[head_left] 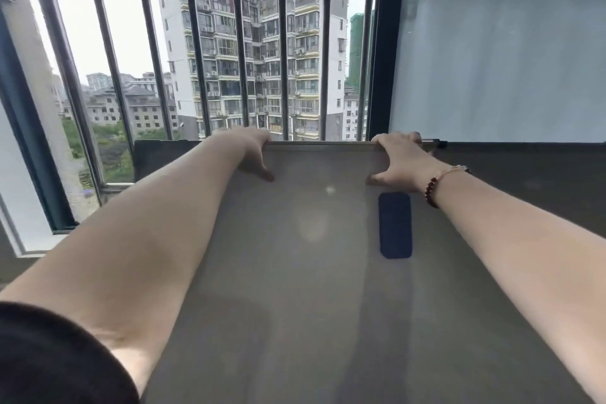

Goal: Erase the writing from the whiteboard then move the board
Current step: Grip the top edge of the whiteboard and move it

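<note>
Smooth grey board (pixel 311 272), blue rounded eraser (pixel 395 225) lying flat. Left hand (pixel 254 154), right hand (pixel 401 162): fingers gripping top edge, mid-frame, before window bars (pixel 241 65).

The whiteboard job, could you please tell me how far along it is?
Done, apparently: the whiteboard shows no writing, and the blue eraser sits on its surface, not in a hand. In hand: the left hand and right hand both grip the board's top edge by the barred window. Left: carrying it to its new place.

left hand (pixel 254 151), right hand (pixel 401 159) grip whiteboard (pixel 311 272) top | eraser (pixel 395 225) seemingly stuck on
</note>
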Demonstrator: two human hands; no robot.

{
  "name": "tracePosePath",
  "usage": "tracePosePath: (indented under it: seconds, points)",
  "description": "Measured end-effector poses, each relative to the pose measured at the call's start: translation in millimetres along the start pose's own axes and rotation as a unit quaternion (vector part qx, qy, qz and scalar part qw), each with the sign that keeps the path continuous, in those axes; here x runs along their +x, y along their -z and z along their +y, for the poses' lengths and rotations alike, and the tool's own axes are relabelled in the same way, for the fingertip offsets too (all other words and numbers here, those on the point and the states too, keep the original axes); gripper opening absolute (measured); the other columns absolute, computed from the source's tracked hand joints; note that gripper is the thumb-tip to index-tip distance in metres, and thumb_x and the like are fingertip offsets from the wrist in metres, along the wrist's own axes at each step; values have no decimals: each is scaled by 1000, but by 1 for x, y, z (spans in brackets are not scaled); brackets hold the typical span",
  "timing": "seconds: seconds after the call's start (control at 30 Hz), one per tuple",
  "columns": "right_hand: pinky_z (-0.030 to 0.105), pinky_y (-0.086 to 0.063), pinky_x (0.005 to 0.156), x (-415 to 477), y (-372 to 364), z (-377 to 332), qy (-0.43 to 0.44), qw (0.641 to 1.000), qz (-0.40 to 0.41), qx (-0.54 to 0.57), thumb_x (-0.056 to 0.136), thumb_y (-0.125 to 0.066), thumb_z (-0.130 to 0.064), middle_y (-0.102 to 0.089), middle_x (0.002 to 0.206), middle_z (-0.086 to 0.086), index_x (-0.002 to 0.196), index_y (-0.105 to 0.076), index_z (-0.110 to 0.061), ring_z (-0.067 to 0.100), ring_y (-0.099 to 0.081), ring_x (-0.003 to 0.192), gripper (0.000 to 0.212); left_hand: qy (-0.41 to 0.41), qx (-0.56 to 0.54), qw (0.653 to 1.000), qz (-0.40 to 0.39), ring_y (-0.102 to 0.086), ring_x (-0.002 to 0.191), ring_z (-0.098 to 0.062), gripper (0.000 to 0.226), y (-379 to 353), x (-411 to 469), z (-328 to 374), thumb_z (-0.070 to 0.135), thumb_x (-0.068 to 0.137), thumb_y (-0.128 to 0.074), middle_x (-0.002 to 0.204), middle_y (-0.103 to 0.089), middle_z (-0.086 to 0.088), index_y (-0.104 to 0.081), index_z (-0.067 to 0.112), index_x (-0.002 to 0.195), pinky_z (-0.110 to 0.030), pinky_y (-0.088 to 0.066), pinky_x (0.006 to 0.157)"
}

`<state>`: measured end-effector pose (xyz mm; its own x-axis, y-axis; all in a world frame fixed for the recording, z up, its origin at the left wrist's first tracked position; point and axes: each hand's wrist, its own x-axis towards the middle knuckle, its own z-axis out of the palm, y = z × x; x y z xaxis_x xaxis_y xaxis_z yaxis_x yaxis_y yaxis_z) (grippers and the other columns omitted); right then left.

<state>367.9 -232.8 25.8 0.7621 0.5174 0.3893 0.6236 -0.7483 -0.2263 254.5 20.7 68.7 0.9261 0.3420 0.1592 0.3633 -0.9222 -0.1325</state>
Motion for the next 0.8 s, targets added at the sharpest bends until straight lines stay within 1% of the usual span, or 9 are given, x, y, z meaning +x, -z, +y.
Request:
tracePosePath:
  seconds: [0.1, 0.2, 0.3, 0.4, 0.47, 0.63, 0.67, 0.73, 0.8]
  points:
    - [45, -33, 105, 2, -2, -3, 5, 1000, 2, -13, 72, -75, -46, -46, 121, 8, 128, -46, -19, 30, -30, 121, 69, 5, -8, 1000, -28, -40, 136, -30, 102, 2, 3, -3, 59, 66, -76, 152, -38, -6, -30, 19, 148, -43, -35, 110]
    - [61, -32, 106, 1, -5, -7, 8, 1000, -2, -19, 69, -77, -49, -45, 123, 7, 126, -47, -18, 30, -29, 122, 71, 14, -8, 999, -50, -37, 139, -28, 104, 5, -4, -8, 55, 71, -74, 157, -31, -7, -22, 16, 152, -38, -32, 112]
    - [64, -30, 106, -4, -5, -13, 18, 1000, -9, -23, 69, -78, -50, -43, 125, 7, 131, -45, -18, 29, -27, 124, 77, 23, -12, 998, -57, -37, 139, -28, 106, 5, -10, -12, 53, 71, -75, 157, -30, -7, -20, 15, 153, -40, -32, 112]
    - [58, -29, 109, -4, -6, -16, 38, 999, 0, -18, 66, -79, -52, -46, 124, 8, 134, -45, -16, 29, -29, 122, 84, 31, -1, 999, -45, -39, 137, -30, 106, -1, -15, -17, 57, 67, -76, 155, -35, -6, -23, 18, 151, -44, -33, 112]
    - [48, -30, 110, -3, -6, -20, 50, 998, 4, -27, 66, -79, -53, -48, 120, 9, 127, -49, -13, 29, -33, 119, 79, 35, 4, 999, -32, -36, 138, -30, 106, -2, -21, -21, 59, 67, -75, 154, -36, -5, -24, 20, 151, -48, -31, 112]
    - [41, -32, 105, -2, -13, -33, 87, 996, 15, -24, 65, -77, -56, -52, 113, 7, 113, -53, -13, 28, -40, 113, 69, 50, 1, 999, -13, -43, 131, -32, 100, -4, -37, -33, 58, 69, -74, 146, -42, -11, -28, 19, 148, -41, -39, 106]
    - [43, -32, 106, -2, -14, -35, 81, 996, 7, -26, 62, -76, -60, -52, 114, 7, 114, -53, -14, 28, -41, 114, 74, 52, 1, 999, -15, -43, 131, -32, 101, -4, -38, -36, 59, 68, -74, 146, -42, -11, -28, 19, 148, -43, -39, 106]
    - [58, -29, 109, -3, -14, -39, 67, 997, -6, -33, 50, -66, -71, -51, 120, 7, 121, -49, -18, 30, -38, 120, 91, 57, -11, 998, -20, -42, 132, -32, 101, -5, -39, -41, 59, 66, -75, 146, -41, -10, -29, 21, 147, -47, -39, 106]
    - [71, -22, 108, -7, -12, -39, 54, 998, -18, -30, 51, -65, -68, -46, 128, 7, 127, -45, -20, 32, -30, 127, 92, 54, -27, 998, -16, -41, 132, -32, 101, -7, -42, -42, 59, 65, -75, 146, -42, -9, -29, 23, 147, -48, -39, 106]
